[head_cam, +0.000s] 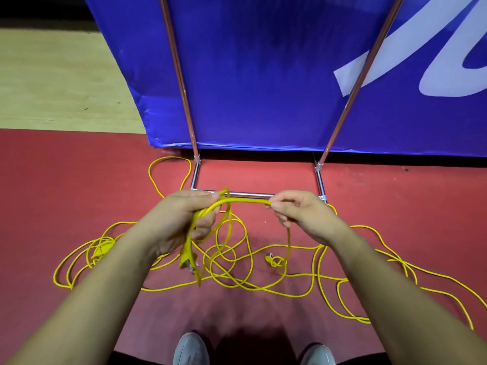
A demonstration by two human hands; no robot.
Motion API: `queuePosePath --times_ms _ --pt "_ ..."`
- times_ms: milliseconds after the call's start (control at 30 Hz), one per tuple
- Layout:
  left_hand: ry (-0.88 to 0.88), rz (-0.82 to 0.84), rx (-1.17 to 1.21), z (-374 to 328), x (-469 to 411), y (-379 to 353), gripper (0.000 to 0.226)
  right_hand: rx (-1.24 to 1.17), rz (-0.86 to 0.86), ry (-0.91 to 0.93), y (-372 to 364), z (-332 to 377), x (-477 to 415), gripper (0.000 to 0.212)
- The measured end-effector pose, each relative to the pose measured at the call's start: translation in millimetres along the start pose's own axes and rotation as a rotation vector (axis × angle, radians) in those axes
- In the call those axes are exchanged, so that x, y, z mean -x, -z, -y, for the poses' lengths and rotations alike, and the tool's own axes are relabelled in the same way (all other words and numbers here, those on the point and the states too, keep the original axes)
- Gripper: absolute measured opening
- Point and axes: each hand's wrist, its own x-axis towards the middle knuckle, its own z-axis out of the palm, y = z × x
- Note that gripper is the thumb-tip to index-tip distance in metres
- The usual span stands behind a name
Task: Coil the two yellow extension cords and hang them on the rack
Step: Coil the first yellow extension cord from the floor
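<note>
Yellow extension cord (245, 280) lies in loose tangled loops across the red floor. My left hand (181, 219) grips a small bundle of cord loops, and a yellow plug (187, 256) hangs below it. My right hand (297, 212) pinches the same cord (247, 201), which runs taut between both hands. Another plug end (272, 260) lies on the floor in the middle. More cord is bunched at the left (101, 250). The rack's metal base bar (250, 194) and its two slanted poles (181, 83) stand just beyond my hands.
A blue banner (263, 75) hangs behind the rack. Red floor (66, 180) meets pale wooden floor (52, 75) at the far left. My two grey shoes (191, 349) are at the bottom edge, close to the cord loops.
</note>
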Motion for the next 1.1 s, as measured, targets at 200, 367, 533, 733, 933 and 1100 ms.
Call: queuePosePath --times_ms 200,367,533,733,933,1100 --pt "0.109 0.02 -0.077 -0.6 3.3 6.2 0.024 0.457 0.111 0.043 -11.2 27.7 1.4 0.011" --pt "0.118 0.115 -0.22 11.0 0.0 -6.7 0.031 0.607 0.17 0.226 -48.0 54.0 3.2 0.015" --pt "0.025 0.102 0.027 2.9 -3.1 1.4 0.022 0.49 0.127 0.157 -31.8 36.5 -2.4 0.024" --pt "0.057 0.024 0.022 0.4 -0.7 11.8 0.021 0.158 0.052 -0.082 -3.2 -10.3 -5.7 0.004" --pt "0.14 -0.027 -0.075 -2.0 3.1 13.0 0.028 0.339 0.021 0.035 -10.5 17.1 -5.5 0.012" --pt "0.128 0.064 -0.129 6.2 -0.1 3.3 0.029 0.542 0.149 0.184 -48.8 51.0 -0.2 0.01"
